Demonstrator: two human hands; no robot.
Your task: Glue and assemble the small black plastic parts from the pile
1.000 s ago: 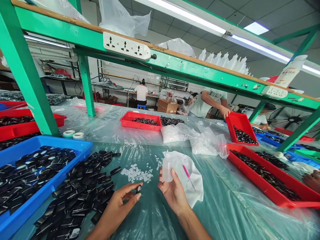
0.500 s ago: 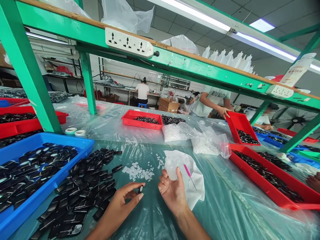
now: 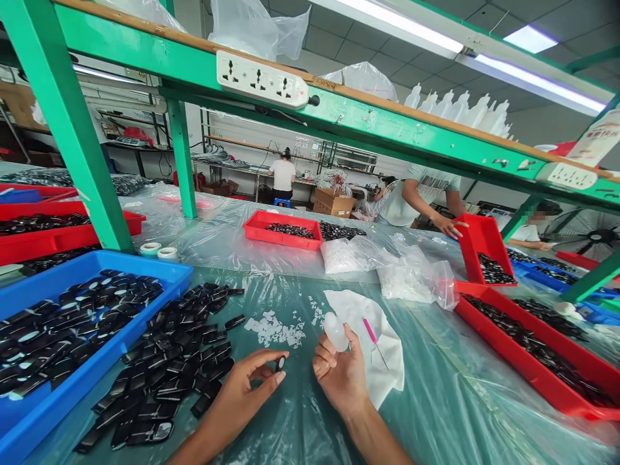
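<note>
Between thumb and forefinger, my left hand [image 3: 249,387] pinches a small black part [image 3: 280,363] with a pale oval face. My right hand [image 3: 343,374] is closed around a translucent white squeeze bottle [image 3: 336,331], its rounded end pointing up and away; the rest of it is hidden in the fingers. Under and beyond that hand lies a white cloth [image 3: 387,349], with a pink-handled needle tool [image 3: 372,332] on it. Small white pieces [image 3: 276,329] are scattered beyond my left hand. A heap of similar black parts [image 3: 165,368] lies left of it.
A blue tray [image 3: 181,274] of black parts stands at the left. Red trays [image 3: 283,239] and clear bags of white pieces [image 3: 411,278] lie farther back. At the right, a co-worker's hand [image 3: 448,226] tips a red tray [image 3: 477,236] over another. A green shelf beam [image 3: 378,119] crosses above.
My right hand has turned the bottle slightly, so its rounded end looks narrower and more upright. The left hand still pinches the black part. The whole view has shifted a little.
</note>
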